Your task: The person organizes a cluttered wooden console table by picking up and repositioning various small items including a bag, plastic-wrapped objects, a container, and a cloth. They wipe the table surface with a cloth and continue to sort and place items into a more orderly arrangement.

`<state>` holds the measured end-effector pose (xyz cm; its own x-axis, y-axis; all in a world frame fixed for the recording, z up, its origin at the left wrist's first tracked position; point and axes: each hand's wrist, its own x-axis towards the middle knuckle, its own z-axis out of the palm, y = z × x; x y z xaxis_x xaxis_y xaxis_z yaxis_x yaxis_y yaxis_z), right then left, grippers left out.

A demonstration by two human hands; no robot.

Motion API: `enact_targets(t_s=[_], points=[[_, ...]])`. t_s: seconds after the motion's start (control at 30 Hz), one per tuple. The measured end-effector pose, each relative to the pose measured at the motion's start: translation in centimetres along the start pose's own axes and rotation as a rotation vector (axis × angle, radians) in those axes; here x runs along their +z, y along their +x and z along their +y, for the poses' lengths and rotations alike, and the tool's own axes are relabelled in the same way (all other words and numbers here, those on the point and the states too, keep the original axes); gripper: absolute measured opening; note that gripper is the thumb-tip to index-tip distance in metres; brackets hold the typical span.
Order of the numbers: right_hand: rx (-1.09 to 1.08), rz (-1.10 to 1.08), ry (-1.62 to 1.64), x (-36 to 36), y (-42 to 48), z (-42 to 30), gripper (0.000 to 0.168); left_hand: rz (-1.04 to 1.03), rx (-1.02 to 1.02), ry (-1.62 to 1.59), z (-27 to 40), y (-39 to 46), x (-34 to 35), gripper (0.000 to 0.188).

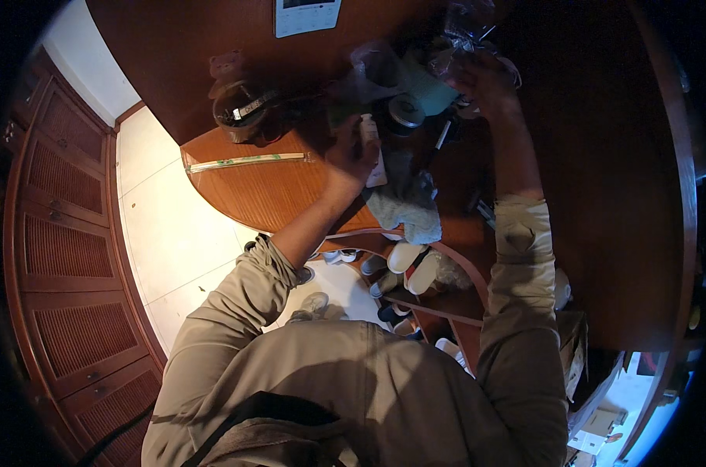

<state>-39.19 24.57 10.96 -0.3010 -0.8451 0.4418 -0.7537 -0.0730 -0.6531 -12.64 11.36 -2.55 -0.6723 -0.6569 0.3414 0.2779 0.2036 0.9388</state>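
On the curved wooden shelf, my left hand is around a small pale bottle, its thumb crossing the front. Farther out and to the right, my right hand has its fingers closed on a crumpled clear plastic wrapper, though shadow hides the fingertips. Between the hands stand a dark jar with a metal lid and a pale green container. A grey cloth hangs over the shelf's front edge below the bottle. Beside the jar lies a slim pen-like stick.
Wrapped chopsticks lie on the shelf at left, before a round container of small items. A calendar is on the back panel. Shoes fill the rack below. Louvred cabinet doors line the left side.
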Motion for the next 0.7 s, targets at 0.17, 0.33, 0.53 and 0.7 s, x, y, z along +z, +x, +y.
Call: enact_targets(t_s=[0.17, 0.33, 0.53, 0.7], points=[[0.276, 0.121, 0.050, 2.5, 1.5, -5.3, 0.045, 0.005, 0.053, -0.016, -0.3, 0.0, 0.1, 0.052], [0.176, 0.066, 0.140, 4.8, 2.7, -6.1, 0.045, -0.026, -0.015, -0.030, 0.8, -0.1, -0.5, 0.052], [0.321, 0.160, 0.529, 7.6, 4.7, -9.2, 0.043, -0.022, 0.007, 0.040, 0.5, 0.1, -0.3, 0.051], [0.467, 0.207, 0.538, 8.2, 5.7, -9.1, 0.036, 0.016, 0.062, 0.034, 0.5, 0.1, -0.1, 0.052]])
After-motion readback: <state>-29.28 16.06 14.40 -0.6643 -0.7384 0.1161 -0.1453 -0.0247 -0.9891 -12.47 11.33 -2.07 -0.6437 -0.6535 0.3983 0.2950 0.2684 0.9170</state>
